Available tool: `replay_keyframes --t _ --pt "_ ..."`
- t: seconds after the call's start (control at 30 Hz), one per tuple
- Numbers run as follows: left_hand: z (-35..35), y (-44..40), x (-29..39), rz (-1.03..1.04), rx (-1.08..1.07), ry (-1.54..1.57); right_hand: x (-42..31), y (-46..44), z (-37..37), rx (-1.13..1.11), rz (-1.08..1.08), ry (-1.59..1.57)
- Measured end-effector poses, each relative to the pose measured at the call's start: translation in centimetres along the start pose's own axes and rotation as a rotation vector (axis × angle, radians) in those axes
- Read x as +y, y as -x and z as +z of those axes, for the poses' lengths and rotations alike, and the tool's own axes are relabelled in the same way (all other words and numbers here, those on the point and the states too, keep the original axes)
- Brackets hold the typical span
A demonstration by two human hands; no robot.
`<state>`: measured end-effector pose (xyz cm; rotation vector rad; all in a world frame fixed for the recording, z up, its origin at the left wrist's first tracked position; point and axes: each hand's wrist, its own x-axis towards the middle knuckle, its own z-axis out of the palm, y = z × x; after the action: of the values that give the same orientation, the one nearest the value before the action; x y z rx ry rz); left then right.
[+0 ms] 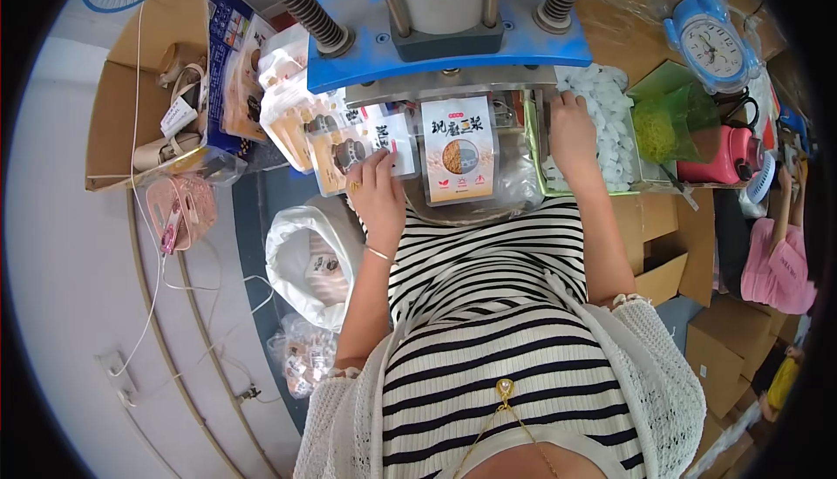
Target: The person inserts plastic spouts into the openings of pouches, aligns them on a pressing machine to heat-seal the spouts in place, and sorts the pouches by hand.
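Observation:
My left hand [377,196] rests on a stack of printed pouches [329,143] left of the press, its fingers stretched out over the top one. Right beside it, a white printed card-like packet [459,152] with a bowl picture lies upright-facing in front of the press [449,39]. My right hand [574,135] is at a green-edged tray [534,143], fingers bent downward and close together. What its fingertips hold, if anything, is hidden. Small whitish pieces [608,100] are heaped just right of that hand.
A blue-and-metal press head hangs over the work spot. At right stand a green container [671,122], a pink bottle [724,156] and a blue clock [713,43]. A white bag [305,261] and a cardboard box [131,113] are at left. Another person's pink sleeve [776,257] shows far right.

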<state>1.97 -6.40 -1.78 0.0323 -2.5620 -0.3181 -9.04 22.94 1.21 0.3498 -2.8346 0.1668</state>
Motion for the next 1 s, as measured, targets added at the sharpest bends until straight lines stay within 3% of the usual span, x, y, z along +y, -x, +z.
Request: replay_keyframes --t 0.13,0.23,0.53,0.63,0.67,0.7,0.77,0.8,0.87,1.0 --pt "-0.1 -0.5 -1.7 -0.094 -0.019 0.159 1.0 -0.9 0.4 0.025 -0.061 -0.038" --pt "0.0 -1.6 -2.5 -0.103 0.030 0.179 1.7 -0.4 0.3 0.102 -0.037 -0.310" --pt "-2.2 -1.6 -0.5 -0.074 0.060 0.164 1.4 -0.1 -0.2 0.048 0.053 -0.239" --pt "-6.5 -2.9 1.7 -0.205 0.010 0.156 0.5 0.8 -2.4 0.050 0.237 -0.883" --pt "-7.6 -3.2 3.0 -0.296 -0.083 0.415 -0.3 1.0 -2.9 0.033 0.235 -0.888" --pt "-7.8 -3.3 4.2 -0.379 -0.169 0.674 -1.5 1.0 -3.5 -0.031 0.278 -1.119" --pt "-6.6 -3.4 6.3 -0.303 -0.264 0.765 -4.0 0.9 -4.7 -0.163 0.378 -1.574" --pt "-5.8 -3.2 7.2 -0.307 -0.276 0.768 -4.9 0.7 -5.4 -0.166 0.391 -1.570" --pt "-3.7 -2.7 8.3 -0.668 -0.510 1.151 -5.8 -0.2 -6.3 -0.125 0.170 -1.502" --pt "-1.8 -2.5 7.8 -0.648 -0.624 1.004 -6.4 -1.2 -4.7 -0.374 0.094 -1.237"
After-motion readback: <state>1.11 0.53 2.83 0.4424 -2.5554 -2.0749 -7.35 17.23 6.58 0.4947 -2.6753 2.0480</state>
